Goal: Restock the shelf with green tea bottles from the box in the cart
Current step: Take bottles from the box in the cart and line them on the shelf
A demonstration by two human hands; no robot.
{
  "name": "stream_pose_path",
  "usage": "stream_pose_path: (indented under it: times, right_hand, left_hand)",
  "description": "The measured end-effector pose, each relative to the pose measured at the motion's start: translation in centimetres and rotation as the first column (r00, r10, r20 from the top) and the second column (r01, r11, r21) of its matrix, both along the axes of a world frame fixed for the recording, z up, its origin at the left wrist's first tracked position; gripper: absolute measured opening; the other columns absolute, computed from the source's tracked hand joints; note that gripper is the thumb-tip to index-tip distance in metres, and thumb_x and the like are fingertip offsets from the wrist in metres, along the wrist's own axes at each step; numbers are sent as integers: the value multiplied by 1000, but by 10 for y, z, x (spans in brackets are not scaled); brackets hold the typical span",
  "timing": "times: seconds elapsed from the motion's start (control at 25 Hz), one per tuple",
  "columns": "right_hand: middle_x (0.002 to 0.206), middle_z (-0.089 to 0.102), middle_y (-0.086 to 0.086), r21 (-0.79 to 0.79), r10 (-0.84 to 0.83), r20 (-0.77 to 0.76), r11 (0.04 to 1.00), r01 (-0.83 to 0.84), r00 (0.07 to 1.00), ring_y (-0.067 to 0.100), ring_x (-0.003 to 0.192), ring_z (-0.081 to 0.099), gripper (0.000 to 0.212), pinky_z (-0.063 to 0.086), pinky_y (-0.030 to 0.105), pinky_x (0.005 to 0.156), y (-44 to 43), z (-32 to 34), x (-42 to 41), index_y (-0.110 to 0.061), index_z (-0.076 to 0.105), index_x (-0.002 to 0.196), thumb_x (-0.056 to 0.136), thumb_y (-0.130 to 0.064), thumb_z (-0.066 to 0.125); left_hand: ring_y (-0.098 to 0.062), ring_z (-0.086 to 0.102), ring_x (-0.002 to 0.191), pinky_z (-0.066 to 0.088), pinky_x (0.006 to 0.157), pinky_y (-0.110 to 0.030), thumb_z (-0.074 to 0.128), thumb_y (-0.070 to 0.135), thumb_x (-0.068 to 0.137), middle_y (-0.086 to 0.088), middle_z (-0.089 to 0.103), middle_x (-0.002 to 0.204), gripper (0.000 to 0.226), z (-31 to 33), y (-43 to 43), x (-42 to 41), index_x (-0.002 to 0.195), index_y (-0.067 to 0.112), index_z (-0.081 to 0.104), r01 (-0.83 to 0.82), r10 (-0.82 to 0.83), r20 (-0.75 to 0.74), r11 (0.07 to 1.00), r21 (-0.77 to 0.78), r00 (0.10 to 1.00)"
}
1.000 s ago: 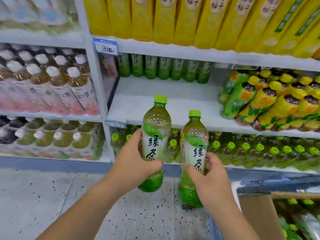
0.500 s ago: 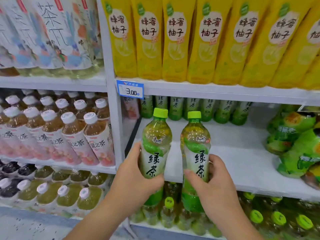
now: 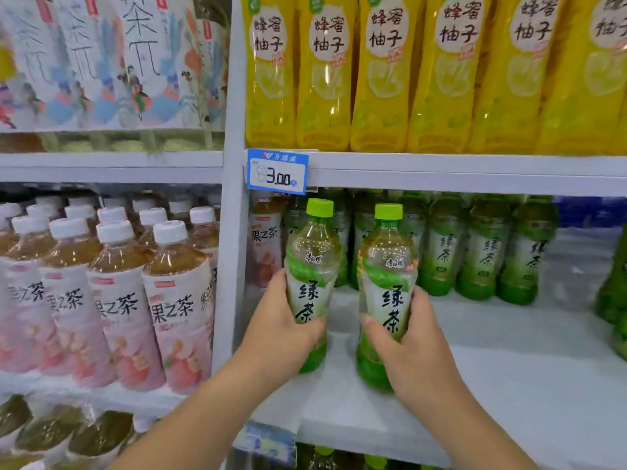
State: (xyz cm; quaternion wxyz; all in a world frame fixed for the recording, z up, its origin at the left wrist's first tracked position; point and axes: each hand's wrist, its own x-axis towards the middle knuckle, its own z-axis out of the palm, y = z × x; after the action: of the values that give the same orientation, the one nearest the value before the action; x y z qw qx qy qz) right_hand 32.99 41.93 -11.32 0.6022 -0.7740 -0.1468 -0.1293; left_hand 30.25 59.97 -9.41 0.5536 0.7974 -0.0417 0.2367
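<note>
My left hand [image 3: 283, 329] grips one green tea bottle [image 3: 314, 266] around its label. My right hand [image 3: 412, 347] grips a second green tea bottle [image 3: 386, 276] the same way. Both bottles are upright with light green caps and sit side by side over the white shelf [image 3: 492, 368], at its left end. I cannot tell whether their bases touch the shelf. A row of several matching green tea bottles [image 3: 485, 252] stands at the back of that shelf. The cart and box are out of view.
A blue price tag [image 3: 277, 171] hangs on the shelf edge above. Yellow drink bottles [image 3: 383, 72] fill the upper shelf. Pink-labelled tea bottles [image 3: 129, 290] crowd the left bay behind a white upright post [image 3: 226, 266]. More green bottles [image 3: 614, 293] lean at the right edge.
Both hands have carried the bottles up and forward, from in front of the shelf edge to over the shelf's left end. The view has moved closer to the shelf.
</note>
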Motion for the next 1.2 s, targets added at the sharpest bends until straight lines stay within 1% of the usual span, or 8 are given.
stream_pose_path:
  times: [0.12,0.24,0.36,0.52,0.72,0.92,1.12,1.2]
  right_hand:
    - [102,62,-27,4,31,64,999,-31,997,-16,89,57,38,49,21,75,-1,-5,12,-48,43,112,88,-36,69]
    - [106,59,-34,-40,91,88,995,-87,992,-17,93,57,39,48,22,80,-9,-9,9,-57,40,109,87,-44,69]
    - [119,59,-28,-112,145,33,984,-141,989,-4,109,58,53,49,30,94,-20,-12,0,-49,38,127,88,-36,72]
    - [109,56,-32,-263,107,21,960,-98,994,-15,96,53,53,42,9,71,-25,-7,4,-47,42,113,83,-24,78]
    - [105,60,-18,-221,14,0,975,-14,1000,9,100,61,42,50,27,84,7,-4,40,-28,50,111,82,-19,80]
    - [120,62,1,-236,-63,-61,971,47,996,24,113,59,51,49,40,100,36,-3,93,-18,49,125,83,-20,78]
    - [115,60,-5,-254,-38,-47,967,25,998,14,101,52,42,45,33,96,50,-7,122,-25,47,122,88,-25,73]
    - [110,58,-8,-244,-34,-29,969,26,999,13,100,52,42,44,30,92,55,-13,127,-26,48,124,89,-29,72]
  left_hand:
    - [7,68,85,50,62,-6,78,3,79,27,71,97,55,-14,7,11,109,44,54,9,-7,41,999,-36,999]
    - [8,68,84,49,58,-5,81,12,79,27,71,95,50,-20,14,10,105,48,57,-7,10,60,998,-57,998]
    - [0,69,87,53,66,-13,83,21,79,16,70,100,42,-24,14,4,101,47,58,-56,56,-10,998,-30,998]
    - [-10,67,97,56,88,-35,82,23,79,9,68,109,46,-25,14,5,118,30,59,-65,69,-161,997,34,985]
    - [-20,65,99,55,91,-42,79,29,83,-3,64,113,39,-20,12,35,116,18,60,-241,256,-193,966,97,947]
    - [-21,61,92,48,79,-33,79,26,85,-3,67,109,34,-17,11,73,114,15,66,-405,408,-204,913,58,890]
    - [-23,62,103,48,94,-34,74,19,89,-1,70,114,34,-32,21,98,121,23,63,-338,329,-185,941,-19,926]
    - [-20,61,100,46,89,-30,73,21,90,2,69,111,29,-40,22,103,116,25,63,-353,347,-164,936,-10,923]
